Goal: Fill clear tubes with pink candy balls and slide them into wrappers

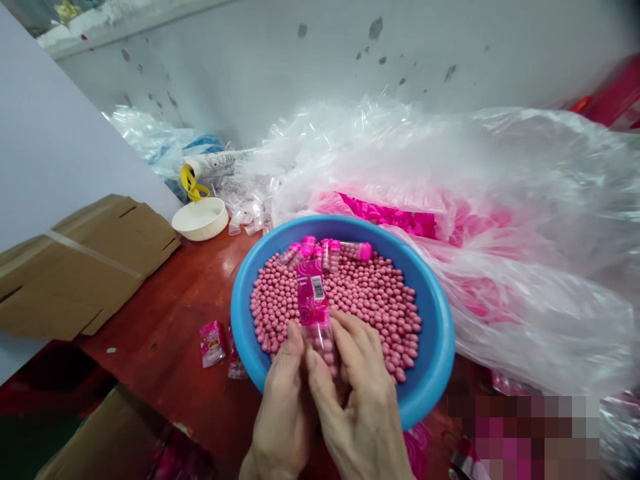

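Observation:
Both hands are over the near side of a blue basin (444,333) that holds a mass of pink round balls (385,293). Between my left hand (285,407) and my right hand (363,400) is a clear tube (325,339) with pink balls inside. A shiny pink printed wrapper (309,283) with a barcode covers its far end. The fingers of both hands close around the tube's lower part, hiding its near end. Several clear tubes with pink caps (364,251) lie on the balls at the basin's far side.
Left of the basin, a pink packet (213,343) lies on the red table (170,320). Behind are a white round lid (200,219), yellow tape (193,183) and loose clear tubes (247,210). A plastic bag (525,267) of pink pieces stands right; folded cardboard (85,263) lies left.

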{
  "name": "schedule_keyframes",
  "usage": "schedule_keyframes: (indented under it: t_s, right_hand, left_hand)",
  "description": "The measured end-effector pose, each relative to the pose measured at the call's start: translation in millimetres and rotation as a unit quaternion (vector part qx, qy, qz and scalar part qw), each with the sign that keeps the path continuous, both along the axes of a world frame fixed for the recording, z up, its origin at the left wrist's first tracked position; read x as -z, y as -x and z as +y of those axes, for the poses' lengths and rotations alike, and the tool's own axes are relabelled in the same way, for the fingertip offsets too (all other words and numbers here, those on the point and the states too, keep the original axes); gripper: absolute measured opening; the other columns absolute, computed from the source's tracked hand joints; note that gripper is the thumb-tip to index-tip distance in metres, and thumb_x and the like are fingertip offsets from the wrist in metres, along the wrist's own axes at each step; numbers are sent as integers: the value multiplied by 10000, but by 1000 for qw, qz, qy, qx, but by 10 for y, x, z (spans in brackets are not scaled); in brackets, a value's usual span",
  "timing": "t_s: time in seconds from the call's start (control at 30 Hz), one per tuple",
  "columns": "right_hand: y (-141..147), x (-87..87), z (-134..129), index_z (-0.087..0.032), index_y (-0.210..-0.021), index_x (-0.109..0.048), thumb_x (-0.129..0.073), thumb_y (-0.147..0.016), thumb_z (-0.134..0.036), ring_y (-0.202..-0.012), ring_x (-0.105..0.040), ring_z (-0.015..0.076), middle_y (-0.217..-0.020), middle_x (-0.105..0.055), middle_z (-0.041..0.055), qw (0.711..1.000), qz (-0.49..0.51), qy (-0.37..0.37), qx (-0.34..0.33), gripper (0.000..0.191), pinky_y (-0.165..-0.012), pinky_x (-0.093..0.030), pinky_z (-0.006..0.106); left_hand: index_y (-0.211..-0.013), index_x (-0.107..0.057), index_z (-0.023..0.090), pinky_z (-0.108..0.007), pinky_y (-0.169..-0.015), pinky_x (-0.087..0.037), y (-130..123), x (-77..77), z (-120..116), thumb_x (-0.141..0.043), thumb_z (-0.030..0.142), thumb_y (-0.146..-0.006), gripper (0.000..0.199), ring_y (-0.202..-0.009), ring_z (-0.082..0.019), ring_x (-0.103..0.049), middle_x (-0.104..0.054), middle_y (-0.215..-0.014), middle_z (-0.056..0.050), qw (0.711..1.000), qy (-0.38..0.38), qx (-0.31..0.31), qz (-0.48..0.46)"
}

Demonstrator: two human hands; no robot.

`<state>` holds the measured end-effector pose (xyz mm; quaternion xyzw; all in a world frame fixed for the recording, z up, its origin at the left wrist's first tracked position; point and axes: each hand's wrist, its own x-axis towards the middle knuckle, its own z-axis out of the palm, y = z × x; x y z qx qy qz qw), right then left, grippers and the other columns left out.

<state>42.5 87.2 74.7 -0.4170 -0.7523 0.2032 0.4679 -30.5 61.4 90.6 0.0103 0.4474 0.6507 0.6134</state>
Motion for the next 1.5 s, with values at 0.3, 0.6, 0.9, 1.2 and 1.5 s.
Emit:
schedule_keyframes:
  t_s: [0.3, 0.6, 0.9, 1.2, 1.5]
  right_hand:
    - [-105, 215, -76, -65, -1331, -440, -391, -932, -103, -1162, -511, 274, -1238, -552, 204, 985, -120, -125, -13, 405, -934, -472, 408]
    - [-162, 119, -122, -144, -1173, -564, -504, -904, -321, -777, -680, 199, -917, -716, 87, 972, 75, 216, -54, 327, -673, -552, 279]
    - [-90, 14, -166, -185, -760, -564, -562, -827, -512, -427, -401, 80, -521, -467, -53, 804, 293, 498, -144, 334, -376, -312, 189]
    - [-83, -25, -151, -178, -746, -581, -620, -803, -443, -604, -504, 114, -651, -535, -15, 840, 322, 428, -91, 274, -540, -439, 203]
    - [-72, 93, -281, -191, -909, -644, -595, -832, -410, -675, -576, 173, -730, -622, 40, 864, 289, 408, -63, 237, -578, -492, 244]
  left_hand:
    - [-731, -657, 172, -162, -612, -495, 7, 16, 72, -716, 370, -721, 206, -662, -102, -625, -666, -689, 26, 968, -35, -129, 213]
    - [-604, -698, 148, -133, -438, -443, 62, -110, 181, -818, 235, -587, 149, -474, -63, -564, -653, -543, 28, 981, -89, -127, 116]
    - [-637, -708, 148, -194, -505, -515, 28, -77, 175, -799, 344, -612, 218, -479, -96, -595, -708, -599, -12, 987, -84, -89, 109]
    - [-831, -724, 120, -291, -656, -551, -112, -117, 63, -676, 332, -763, 228, -683, -198, -690, -748, -764, -116, 997, -51, 10, 58]
    - [-844, -740, 149, -357, -816, -524, -46, -44, -26, -689, 292, -752, 178, -861, -241, -680, -745, -902, -120, 997, -71, 28, 21]
